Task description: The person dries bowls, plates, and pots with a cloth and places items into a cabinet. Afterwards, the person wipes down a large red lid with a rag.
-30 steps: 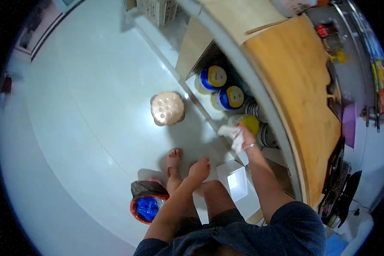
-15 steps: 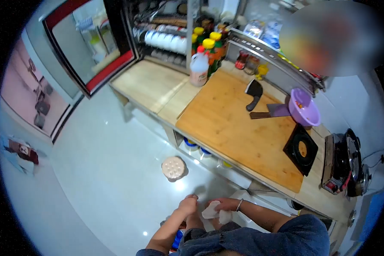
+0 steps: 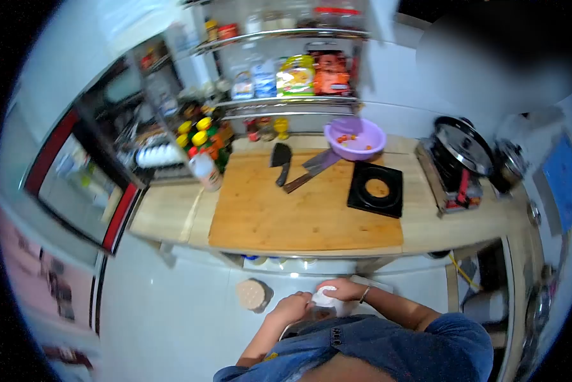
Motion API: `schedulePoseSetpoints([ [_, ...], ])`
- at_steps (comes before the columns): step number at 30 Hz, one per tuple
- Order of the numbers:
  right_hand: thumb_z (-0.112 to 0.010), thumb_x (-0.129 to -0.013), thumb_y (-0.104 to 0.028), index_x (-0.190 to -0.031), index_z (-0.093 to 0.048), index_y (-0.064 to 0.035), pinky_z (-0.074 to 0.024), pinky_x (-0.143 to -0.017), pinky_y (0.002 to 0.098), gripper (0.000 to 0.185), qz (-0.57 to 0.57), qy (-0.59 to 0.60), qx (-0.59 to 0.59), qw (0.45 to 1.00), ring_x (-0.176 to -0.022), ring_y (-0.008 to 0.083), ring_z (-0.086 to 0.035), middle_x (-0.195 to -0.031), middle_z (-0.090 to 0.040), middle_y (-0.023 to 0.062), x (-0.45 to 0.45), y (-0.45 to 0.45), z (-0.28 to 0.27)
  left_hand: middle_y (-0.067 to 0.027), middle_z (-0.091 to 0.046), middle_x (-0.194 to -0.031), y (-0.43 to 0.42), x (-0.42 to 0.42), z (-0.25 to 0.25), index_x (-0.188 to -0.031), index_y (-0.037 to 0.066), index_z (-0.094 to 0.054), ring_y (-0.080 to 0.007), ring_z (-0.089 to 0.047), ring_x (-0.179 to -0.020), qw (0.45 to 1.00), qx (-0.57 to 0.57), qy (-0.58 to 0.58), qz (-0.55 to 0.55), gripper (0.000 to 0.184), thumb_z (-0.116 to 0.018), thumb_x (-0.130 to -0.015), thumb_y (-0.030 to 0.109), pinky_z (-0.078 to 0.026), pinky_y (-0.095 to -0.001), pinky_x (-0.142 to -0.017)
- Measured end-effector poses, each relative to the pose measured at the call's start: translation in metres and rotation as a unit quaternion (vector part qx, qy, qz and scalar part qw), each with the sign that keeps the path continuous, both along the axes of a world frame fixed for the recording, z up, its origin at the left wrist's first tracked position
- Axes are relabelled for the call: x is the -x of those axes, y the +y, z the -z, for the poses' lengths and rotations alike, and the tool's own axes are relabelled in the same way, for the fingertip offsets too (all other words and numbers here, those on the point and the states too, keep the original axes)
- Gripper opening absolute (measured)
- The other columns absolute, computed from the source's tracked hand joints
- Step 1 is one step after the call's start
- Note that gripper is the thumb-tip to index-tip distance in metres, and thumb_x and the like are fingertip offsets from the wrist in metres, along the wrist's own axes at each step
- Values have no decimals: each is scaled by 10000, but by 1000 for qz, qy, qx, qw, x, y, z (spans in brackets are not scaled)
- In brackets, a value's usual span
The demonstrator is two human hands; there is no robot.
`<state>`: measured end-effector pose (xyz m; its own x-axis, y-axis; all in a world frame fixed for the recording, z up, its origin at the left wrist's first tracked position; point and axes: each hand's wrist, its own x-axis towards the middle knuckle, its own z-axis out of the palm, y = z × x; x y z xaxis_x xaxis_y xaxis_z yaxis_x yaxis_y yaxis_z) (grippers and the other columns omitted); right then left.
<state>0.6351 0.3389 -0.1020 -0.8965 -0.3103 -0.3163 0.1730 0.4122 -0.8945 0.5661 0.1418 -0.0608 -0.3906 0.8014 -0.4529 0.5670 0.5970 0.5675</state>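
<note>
Right grip (image 3: 343,290) is closed around a crumpled white wad (image 3: 326,296), held before the person's waist, short of the near edge of the worktop (image 3: 426,237). Left grip (image 3: 290,307) is curled just beside it; whether it touches cannot be told. Pale floor (image 3: 171,318) stretches leftward, a stool (image 3: 251,294) standing near that hand. Ahead, a cutting board (image 3: 267,219) reaches almost to the edge, bearing a cleaver (image 3: 280,158) and a black stand (image 3: 391,200). Half a second ago, both grips were further apart.
</note>
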Motion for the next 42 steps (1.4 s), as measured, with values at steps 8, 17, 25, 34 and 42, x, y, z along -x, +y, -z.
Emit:
schedulePoseSetpoints([
  [8,-438,-822,-249,-1084,-467,-51,-383,-838,347,330,255,117,56,958,-956,273,-506,-1012,-540,153,-29,-33,-31,-232,-543,-963,30,50,-14,-1074,20,-466,-372,-531,-873,983,-24,-19,182,406,-505,-812,327,-428,-394,-725],
  [17,-489,-803,-384,-1139,-400,-44,-390,-823,368,487,500,64,6,863,-978,284,-501,-1091,-501,169,-127,-77,-13,-236,-549,-736,111,-3,-1,-877,17,-530,-402,-533,-730,867,-94,-10,488,201,-495,-785,192,-432,-417,-604],
  [25,-479,-818,-310,-1129,-403,-26,-368,-831,377,428,676,-59,-51,732,-959,316,-498,-1053,-508,198,-269,-98,-48,-213,-563,-846,177,-145,-23,-895,47,-522,-388,-524,-812,765,-60,-2,641,193,-473,-795,204,-419,-438,-685],
  [34,-473,-814,-322,-1065,-445,-11,-396,-800,365,401,751,-49,14,659,-923,297,-520,-978,-543,194,-436,-93,-54,-172,-574,-721,214,-324,-29,-927,41,-552,-306,-564,-679,730,-109,-109,666,301,-503,-802,311,-433,-367,-600],
  [42,-508,-822,-291,-1154,-399,-28,-429,-744,320,437,835,51,104,537,-891,225,-531,-996,-547,166,-511,-49,-44,-1,-568,-759,252,-398,-50,-874,14,-544,-76,-516,-652,807,60,-521,272,137,-506,-827,137,-416,-211,-563],
])
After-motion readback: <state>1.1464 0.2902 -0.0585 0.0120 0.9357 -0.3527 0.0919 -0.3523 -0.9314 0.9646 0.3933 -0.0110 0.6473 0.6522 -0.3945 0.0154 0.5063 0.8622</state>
